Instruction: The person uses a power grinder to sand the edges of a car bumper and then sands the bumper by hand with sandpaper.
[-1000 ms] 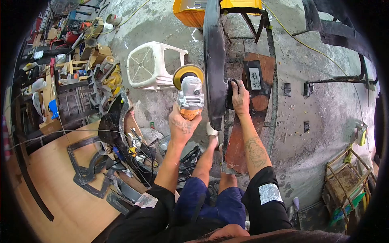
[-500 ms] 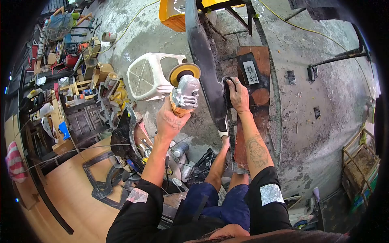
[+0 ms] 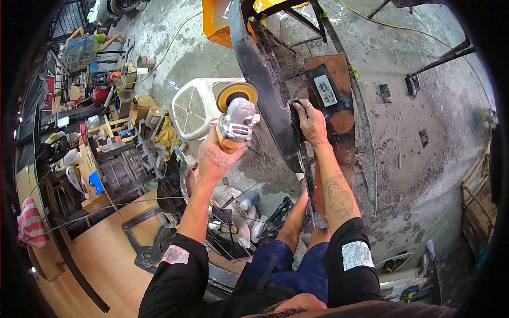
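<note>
My left hand [image 3: 216,159] is wrapped round an angle grinder [image 3: 237,123] with a grey metal head and an orange body. Its round yellow-and-black disc [image 3: 237,97] points up and away from me, just left of a long black curved panel [image 3: 263,79] that looks like a vehicle bumper. My right hand [image 3: 311,123] is closed on a dark tab at the panel's right edge, the thumb on top. The fingers underneath are hidden. Right of that hand lies a reddish-brown board [image 3: 339,79] bearing a black plate with a pale patch [image 3: 324,90].
A white plastic stool [image 3: 196,108] lies on its side behind the grinder. Beyond are a yellow-orange bin [image 3: 216,24] and a dark stand. Clutter, boxes and tools crowd the left, with a wooden board [image 3: 106,254] nearer me. Thin cables [image 3: 116,204] cross there. Small black pieces [image 3: 385,94] dot the right floor.
The view has swung slightly, so the surroundings appear shifted. My left hand and the grinder sit a little further left in view. My right hand keeps its grip on the panel.
</note>
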The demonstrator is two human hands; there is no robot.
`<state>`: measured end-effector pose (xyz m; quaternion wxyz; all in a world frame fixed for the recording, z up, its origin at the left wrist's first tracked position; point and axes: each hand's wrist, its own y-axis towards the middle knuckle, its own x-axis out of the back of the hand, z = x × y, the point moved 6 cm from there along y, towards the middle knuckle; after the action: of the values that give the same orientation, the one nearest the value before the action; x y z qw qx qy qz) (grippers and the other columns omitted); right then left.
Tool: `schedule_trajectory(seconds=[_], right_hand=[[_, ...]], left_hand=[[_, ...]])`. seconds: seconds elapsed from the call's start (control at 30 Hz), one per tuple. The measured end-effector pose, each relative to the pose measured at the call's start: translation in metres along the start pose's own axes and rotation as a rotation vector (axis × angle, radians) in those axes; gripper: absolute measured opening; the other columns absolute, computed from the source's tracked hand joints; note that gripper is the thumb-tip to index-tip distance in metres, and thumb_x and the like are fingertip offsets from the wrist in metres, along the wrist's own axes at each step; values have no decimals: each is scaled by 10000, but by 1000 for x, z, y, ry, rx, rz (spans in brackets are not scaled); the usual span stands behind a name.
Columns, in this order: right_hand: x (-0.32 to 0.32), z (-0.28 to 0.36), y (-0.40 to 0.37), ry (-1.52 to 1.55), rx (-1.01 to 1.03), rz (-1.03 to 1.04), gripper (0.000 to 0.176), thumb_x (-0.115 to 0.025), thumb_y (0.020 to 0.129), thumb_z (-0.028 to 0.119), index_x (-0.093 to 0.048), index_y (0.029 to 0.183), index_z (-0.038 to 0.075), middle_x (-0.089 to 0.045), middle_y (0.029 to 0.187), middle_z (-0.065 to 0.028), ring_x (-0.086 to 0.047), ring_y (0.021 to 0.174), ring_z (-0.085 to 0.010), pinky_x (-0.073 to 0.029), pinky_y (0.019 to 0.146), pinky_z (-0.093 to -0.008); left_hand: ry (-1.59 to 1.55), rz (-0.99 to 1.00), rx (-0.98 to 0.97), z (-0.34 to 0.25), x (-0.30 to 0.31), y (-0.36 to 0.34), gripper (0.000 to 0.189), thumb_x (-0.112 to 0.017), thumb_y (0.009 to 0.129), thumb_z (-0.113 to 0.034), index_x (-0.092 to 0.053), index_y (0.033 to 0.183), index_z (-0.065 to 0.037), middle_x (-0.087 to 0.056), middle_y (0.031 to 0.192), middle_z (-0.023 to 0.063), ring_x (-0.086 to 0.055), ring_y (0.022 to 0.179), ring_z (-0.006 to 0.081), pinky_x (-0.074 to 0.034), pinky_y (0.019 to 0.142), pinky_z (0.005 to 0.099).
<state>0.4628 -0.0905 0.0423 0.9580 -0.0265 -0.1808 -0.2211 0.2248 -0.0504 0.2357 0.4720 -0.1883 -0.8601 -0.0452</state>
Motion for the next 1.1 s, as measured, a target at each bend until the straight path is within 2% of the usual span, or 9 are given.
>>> schedule_trajectory(seconds=[0.1, 0.2, 0.5, 0.57, 0.9, 0.97, 1.1], right_hand=[[1, 2, 0, 45, 35, -13, 283, -647, 1053, 301, -694, 1076, 23, -712, 926, -249, -688, 871, -458, -529, 714, -501], [0, 0, -2, 42, 110, -79, 260, -645, 1054, 281, -688, 1066, 25, -707, 914, -247, -686, 869, -458, -527, 707, -498], [-2, -2, -1, 100, 58, -30, 231, -647, 1052, 271, -681, 1081, 45, -699, 889, -246, -681, 855, -459, -520, 692, -512], [0, 0, 0, 100, 39, -16, 231, -650, 1051, 270, -685, 1080, 44, -701, 894, -246, -682, 856, -459, -522, 693, -512], [-6, -10, -3, 97, 85, -93, 270, -696, 1021, 289, -700, 1075, 24, -711, 892, -243, -686, 853, -456, -528, 689, -516], [-3, -7, -4, 76, 79, -93, 276, -702, 1017, 289, -702, 1081, 20, -711, 893, -244, -687, 858, -456, -530, 692, -515], [-7, -13, -4, 63, 69, -92, 280, -712, 1010, 286, -705, 1095, 20, -710, 890, -244, -687, 867, -455, -530, 700, -512]], left_hand=[[96, 11, -13, 2, 0, 3, 492, -858, 763, -140, -612, 1154, 28, -753, 952, 179, -749, 841, 326, -576, 782, 389], [53, 19, -42, 2, -1, 4, 492, -858, 762, -140, -612, 1152, 30, -754, 952, 198, -757, 850, 357, -578, 775, 401], [118, 41, -57, 1, 1, 7, 501, -870, 743, -147, -616, 1143, 16, -753, 969, 214, -753, 894, 388, -577, 794, 418], [138, 74, -26, 3, -1, 8, 593, -890, 731, -200, -585, 1200, -5, -742, 998, 230, -720, 929, 463, -572, 794, 471], [171, 79, -81, -5, -1, 11, 584, -907, 744, -224, -584, 1178, -5, -732, 933, 234, -720, 885, 467, -568, 759, 476], [189, 81, -57, -5, -1, 11, 540, -857, 738, -171, -599, 1166, 33, -739, 969, 245, -729, 901, 458, -567, 778, 465], [223, 74, -85, -7, -1, 13, 543, -855, 740, -180, -598, 1164, 41, -737, 954, 246, -726, 880, 461, -565, 768, 461]])
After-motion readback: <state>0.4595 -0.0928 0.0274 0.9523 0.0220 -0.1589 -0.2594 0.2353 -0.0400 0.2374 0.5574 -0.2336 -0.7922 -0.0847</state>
